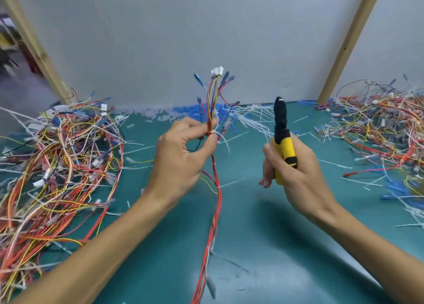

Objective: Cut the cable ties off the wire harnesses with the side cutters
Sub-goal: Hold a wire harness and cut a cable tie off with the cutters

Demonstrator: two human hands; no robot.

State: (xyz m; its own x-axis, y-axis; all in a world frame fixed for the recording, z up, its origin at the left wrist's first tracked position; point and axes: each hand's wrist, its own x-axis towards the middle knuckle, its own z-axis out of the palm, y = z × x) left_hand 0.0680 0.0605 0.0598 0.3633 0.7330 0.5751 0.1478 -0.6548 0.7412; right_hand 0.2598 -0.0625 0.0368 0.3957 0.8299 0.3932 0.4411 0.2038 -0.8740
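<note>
My left hand (181,156) pinches a wire harness (214,188) of red, yellow and purple wires between thumb and fingers, right at a white cable tie (221,135) whose tail sticks out to the right. Above the pinch the wires fan upward to a white connector (217,71) and blue terminals. Below, the harness hangs down toward me over the green mat. My right hand (296,168) grips the yellow-handled side cutters (283,133), their black jaws pointing up, a hand's width right of the harness and apart from it.
A big tangle of harnesses (52,166) covers the left of the green mat (252,234); another pile (385,129) lies at the right. Cut white ties and blue bits (247,115) litter the back edge by the grey wall. Wooden posts (348,41) stand at both sides.
</note>
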